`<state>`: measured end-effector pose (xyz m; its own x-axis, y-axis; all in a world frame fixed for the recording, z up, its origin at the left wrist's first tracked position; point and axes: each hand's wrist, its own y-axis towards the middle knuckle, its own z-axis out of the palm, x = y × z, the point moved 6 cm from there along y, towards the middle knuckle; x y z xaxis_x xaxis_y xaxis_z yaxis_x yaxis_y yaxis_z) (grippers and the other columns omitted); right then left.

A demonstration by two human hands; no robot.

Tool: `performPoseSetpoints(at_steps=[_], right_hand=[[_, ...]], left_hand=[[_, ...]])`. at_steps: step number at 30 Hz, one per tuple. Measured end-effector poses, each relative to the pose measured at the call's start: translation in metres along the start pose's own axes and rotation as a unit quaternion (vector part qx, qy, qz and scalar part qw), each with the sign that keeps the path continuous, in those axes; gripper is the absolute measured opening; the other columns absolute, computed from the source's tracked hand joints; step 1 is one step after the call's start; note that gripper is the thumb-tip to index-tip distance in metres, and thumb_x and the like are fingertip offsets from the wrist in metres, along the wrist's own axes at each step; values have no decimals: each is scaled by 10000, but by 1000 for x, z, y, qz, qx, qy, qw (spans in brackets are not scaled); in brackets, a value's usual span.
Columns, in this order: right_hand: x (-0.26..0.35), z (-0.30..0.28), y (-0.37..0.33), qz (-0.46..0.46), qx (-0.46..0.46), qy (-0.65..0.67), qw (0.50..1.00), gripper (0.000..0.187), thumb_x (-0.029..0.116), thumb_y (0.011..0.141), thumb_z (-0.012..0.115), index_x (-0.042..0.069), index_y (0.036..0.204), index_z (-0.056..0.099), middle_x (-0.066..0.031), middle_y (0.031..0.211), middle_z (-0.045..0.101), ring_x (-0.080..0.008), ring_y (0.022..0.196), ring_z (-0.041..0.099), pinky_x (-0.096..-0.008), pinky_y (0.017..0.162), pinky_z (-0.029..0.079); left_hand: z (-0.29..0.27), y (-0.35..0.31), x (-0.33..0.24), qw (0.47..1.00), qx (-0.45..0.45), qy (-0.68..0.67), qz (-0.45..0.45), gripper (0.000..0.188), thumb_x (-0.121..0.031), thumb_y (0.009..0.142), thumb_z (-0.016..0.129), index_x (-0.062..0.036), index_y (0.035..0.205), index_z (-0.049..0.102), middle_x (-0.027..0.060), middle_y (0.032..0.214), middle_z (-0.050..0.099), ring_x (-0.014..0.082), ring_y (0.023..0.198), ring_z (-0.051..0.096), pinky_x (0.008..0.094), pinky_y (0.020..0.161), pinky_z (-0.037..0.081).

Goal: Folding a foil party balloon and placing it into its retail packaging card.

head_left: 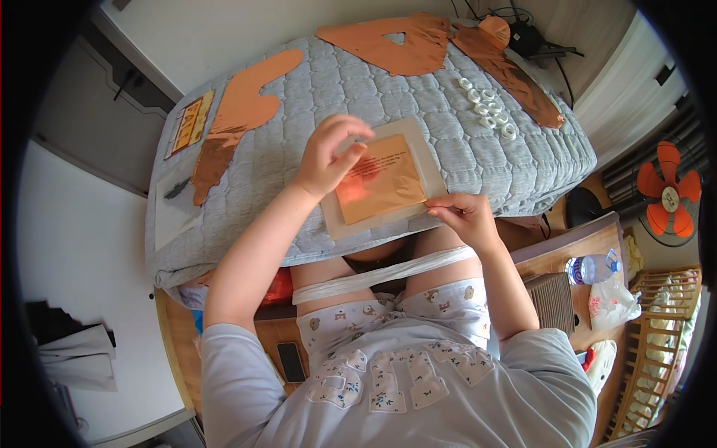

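A folded copper-coloured foil sheet (388, 196) lies at the bed's near edge, on or inside a larger translucent plastic sleeve (426, 153). Dark printed lines run across its upper part. My right hand (464, 218) pinches the lower right corner, thumb and fingertips closed on the foil packet. Over its upper left side is my left hand (328, 157), thumb apart from the curved fingers, whose tips are blurred; nothing shows in it. Flat, uninflated copper foil balloons lie farther off: one at left (246, 104), a triangular one (396, 45) at the back, a long one (508, 75) at right.
The grey quilted bed (358, 97) also holds several white ribbon rolls (489, 108), a printed card (190, 125) and a clear sleeve (178, 213). A fan (670, 198), a water bottle (592, 269) and a wooden rack (657, 336) stand at right. A phone (292, 363) lies below.
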<state>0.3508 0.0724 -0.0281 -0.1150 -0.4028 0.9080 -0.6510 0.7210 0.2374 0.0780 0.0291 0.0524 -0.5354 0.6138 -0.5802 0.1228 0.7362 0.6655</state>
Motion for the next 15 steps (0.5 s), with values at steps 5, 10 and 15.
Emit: performPoseSetpoints(at_steps=[5, 10, 15], right_hand=[[3, -4, -4, 28, -28, 5, 999, 92, 48, 924, 782, -6, 996, 799, -60, 882, 783, -67, 764, 668, -231, 694, 532], [5, 1, -11, 41, -35, 30, 998, 85, 43, 927, 778, -19, 982, 794, -69, 876, 787, -73, 793, 687, -231, 721, 541], [-8, 7, -16, 61, -38, 63, 995, 87, 31, 927, 777, -40, 977, 784, -74, 902, 794, -83, 823, 700, -226, 759, 544]], left_hand=[[-7, -47, -52, 987, 75, 145, 2, 424, -506, 940, 713, -94, 1039, 742, 42, 940, 731, 280, 920, 700, 419, 822, 501], [3, -104, -90, 967, 49, 244, -47, 634, -622, 763, 811, -122, 1147, 751, 38, 1162, 738, 267, 1118, 688, 441, 990, 487], [17, -144, -81, 942, 1, 327, -74, 610, -609, 777, 791, -155, 1183, 779, 41, 1305, 719, 264, 1304, 630, 467, 1165, 380]])
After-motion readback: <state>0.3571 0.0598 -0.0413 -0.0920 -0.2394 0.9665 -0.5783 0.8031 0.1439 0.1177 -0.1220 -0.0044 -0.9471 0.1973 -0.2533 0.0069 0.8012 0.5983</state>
